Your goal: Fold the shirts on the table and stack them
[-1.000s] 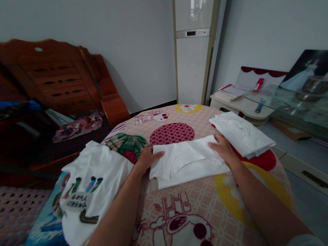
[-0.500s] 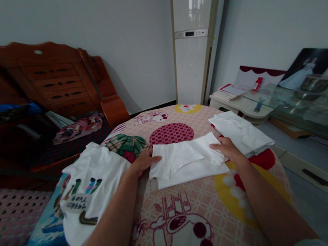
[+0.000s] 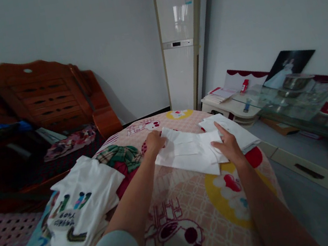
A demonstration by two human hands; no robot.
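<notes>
A white cloth (image 3: pixel 188 152), partly folded, lies on the round table's patterned cover (image 3: pixel 191 194). My left hand (image 3: pixel 156 142) is closed on its far left corner. At the right edge my right hand (image 3: pixel 228 144) has its thumb and fingers apart, touching the cloth. Just behind that hand lies a folded white garment stack (image 3: pixel 237 131). To the left, a white printed shirt (image 3: pixel 82 199) hangs over the table's edge beside a green plaid cloth (image 3: pixel 121 155) and a dark red one.
A wooden bench (image 3: pixel 49 96) with clothes on it stands at the back left. A tall white air conditioner (image 3: pixel 182 73) is in the corner. On the right, a glass-topped cabinet (image 3: pixel 313 110) holds a metal bowl, a cup and a photo.
The white cloth has turned, and its left part is now folded inward. My left hand moved away from me and slightly right; my right hand's fingers have spread. The view has shifted right.
</notes>
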